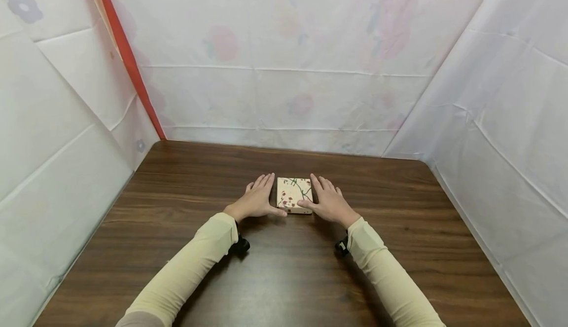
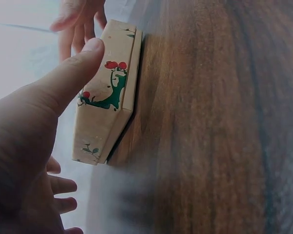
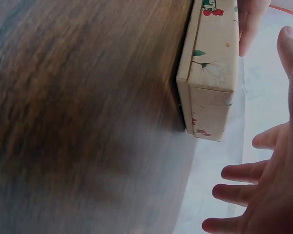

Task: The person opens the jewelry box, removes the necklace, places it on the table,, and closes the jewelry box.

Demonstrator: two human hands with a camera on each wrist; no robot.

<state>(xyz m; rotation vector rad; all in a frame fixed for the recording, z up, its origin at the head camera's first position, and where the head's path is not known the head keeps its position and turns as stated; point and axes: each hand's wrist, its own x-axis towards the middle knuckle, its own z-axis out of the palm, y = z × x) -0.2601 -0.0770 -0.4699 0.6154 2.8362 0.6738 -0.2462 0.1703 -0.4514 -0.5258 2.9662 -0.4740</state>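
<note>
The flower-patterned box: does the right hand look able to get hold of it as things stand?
Probably yes: the right hand is open beside the flower-patterned box, and nothing visible stands between them.

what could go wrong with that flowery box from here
The lid of the box covers most of its sides, so a high grip might leave the base behind. The left hand and right hand are at opposite sides; an uneven push could twist the box on the table.
</note>
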